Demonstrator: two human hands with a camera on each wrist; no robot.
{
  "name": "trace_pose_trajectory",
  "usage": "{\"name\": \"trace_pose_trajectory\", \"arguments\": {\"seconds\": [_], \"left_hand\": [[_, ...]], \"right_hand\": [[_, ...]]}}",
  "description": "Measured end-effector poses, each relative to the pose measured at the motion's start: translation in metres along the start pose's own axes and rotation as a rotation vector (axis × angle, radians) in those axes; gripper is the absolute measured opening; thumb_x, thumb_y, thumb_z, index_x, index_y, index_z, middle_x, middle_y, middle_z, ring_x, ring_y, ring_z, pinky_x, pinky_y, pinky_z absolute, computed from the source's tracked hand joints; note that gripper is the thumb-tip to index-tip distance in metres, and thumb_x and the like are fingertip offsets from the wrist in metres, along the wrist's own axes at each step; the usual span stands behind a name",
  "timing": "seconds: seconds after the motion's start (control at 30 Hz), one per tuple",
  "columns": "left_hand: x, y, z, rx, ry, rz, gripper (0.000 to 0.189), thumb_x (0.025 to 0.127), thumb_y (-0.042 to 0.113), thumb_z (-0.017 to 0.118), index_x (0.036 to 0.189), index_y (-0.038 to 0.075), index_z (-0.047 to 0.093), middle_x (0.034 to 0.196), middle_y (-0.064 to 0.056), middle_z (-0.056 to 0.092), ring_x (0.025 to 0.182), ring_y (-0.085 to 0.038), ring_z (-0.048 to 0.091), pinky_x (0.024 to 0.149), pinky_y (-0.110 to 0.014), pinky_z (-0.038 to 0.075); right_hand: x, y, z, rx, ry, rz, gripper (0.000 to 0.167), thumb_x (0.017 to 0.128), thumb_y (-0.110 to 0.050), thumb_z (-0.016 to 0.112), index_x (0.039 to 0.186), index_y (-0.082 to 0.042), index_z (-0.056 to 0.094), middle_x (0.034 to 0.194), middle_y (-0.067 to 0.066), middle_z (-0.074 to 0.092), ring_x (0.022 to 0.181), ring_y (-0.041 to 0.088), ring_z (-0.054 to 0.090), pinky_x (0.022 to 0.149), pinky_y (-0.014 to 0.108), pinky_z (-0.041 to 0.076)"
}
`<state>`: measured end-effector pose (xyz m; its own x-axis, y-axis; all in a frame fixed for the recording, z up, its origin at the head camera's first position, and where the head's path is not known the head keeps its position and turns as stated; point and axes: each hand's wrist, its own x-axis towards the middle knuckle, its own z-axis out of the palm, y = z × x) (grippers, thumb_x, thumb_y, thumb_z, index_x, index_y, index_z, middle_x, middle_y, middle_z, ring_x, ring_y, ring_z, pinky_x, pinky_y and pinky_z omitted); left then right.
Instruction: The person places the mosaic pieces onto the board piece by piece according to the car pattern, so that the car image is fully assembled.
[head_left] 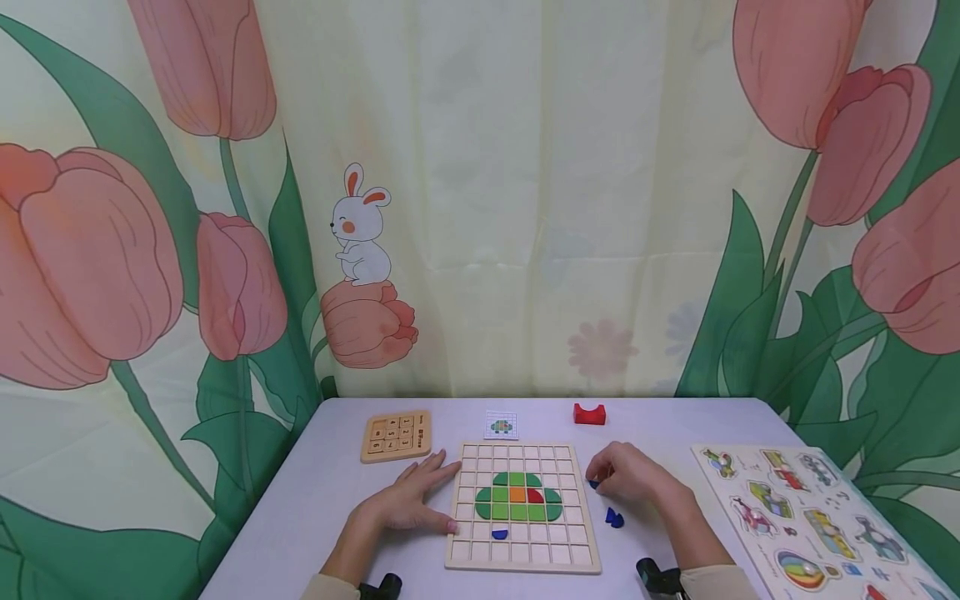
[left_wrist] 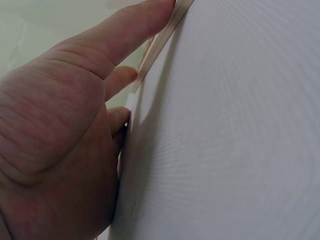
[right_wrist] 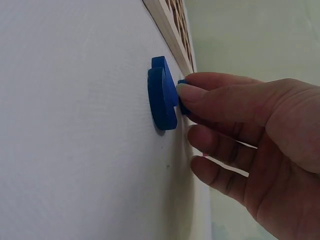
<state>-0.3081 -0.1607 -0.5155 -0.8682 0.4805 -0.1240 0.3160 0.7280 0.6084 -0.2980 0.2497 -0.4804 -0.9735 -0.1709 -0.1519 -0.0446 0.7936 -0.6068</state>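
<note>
A square wooden grid board [head_left: 522,569] lies on the white table, with green, orange and red tiles [head_left: 517,508] forming a rounded shape in its middle. One blue half-round piece [head_left: 499,534] sits lower down on the grid. My left hand [head_left: 408,498] rests at the board's left edge, fingers spread and thumb on the rim. Just right of the board, my right hand [head_left: 626,473] pinches a small blue piece [right_wrist: 182,97] between thumb and forefinger, largely covered by the fingertips. Nearer me, loose blue pieces [head_left: 615,517] lie together on the table.
Behind the board lie a small pattern card [head_left: 501,425] and a red notched block [head_left: 590,414]. A wooden number puzzle [head_left: 396,436] is at the back left. A large picture board [head_left: 825,517] covers the right side. A tulip-print curtain [head_left: 525,208] hangs behind the table.
</note>
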Motion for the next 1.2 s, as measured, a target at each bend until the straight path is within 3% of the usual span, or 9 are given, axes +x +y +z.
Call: {"name": "trace_pose_trajectory", "arguments": {"seconds": [0.37,0.77,1.03,1.2], "left_hand": [[0.0,-0.001,0.0,-0.005,-0.002,0.009,0.105,0.072,0.062,0.087,0.161,0.031,0.041,0.175,-0.011,0.017,0.163,-0.038,0.008,0.129,-0.068,0.005],[0.0,0.0,-0.001,-0.001,0.0,0.002,0.104,0.072,0.063,0.087,0.16,0.031,0.042,0.175,-0.011,0.017,0.163,-0.038,0.008,0.129,-0.067,0.005],[0.002,-0.003,0.0,0.004,-0.003,0.0,0.104,0.072,0.066,0.085,0.161,0.032,0.041,0.175,-0.01,0.017,0.163,-0.039,0.008,0.129,-0.067,0.005],[0.002,-0.003,0.0,0.007,-0.003,0.001,0.104,0.072,0.066,0.085,0.161,0.032,0.041,0.175,-0.01,0.017,0.163,-0.038,0.008,0.129,-0.067,0.005]], "right_hand": [[-0.001,0.0,0.001,-0.006,-0.009,-0.033,0.019,0.086,0.0,0.08,0.092,-0.018,0.078,0.084,0.001,0.065,0.087,0.018,0.056,0.076,0.031,0.056],[-0.005,-0.001,0.005,0.001,-0.033,-0.113,0.021,0.089,0.005,0.074,0.089,-0.013,0.064,0.082,0.005,0.059,0.085,0.019,0.055,0.073,0.032,0.049],[-0.003,-0.005,0.007,0.006,0.015,-0.091,0.019,0.092,0.002,0.073,0.093,-0.015,0.065,0.085,0.001,0.059,0.086,0.016,0.056,0.073,0.028,0.052],[-0.004,-0.023,0.004,0.086,0.021,-0.214,0.013,0.094,0.001,0.072,0.1,-0.01,0.068,0.089,0.001,0.063,0.086,0.018,0.059,0.072,0.024,0.058]]}}
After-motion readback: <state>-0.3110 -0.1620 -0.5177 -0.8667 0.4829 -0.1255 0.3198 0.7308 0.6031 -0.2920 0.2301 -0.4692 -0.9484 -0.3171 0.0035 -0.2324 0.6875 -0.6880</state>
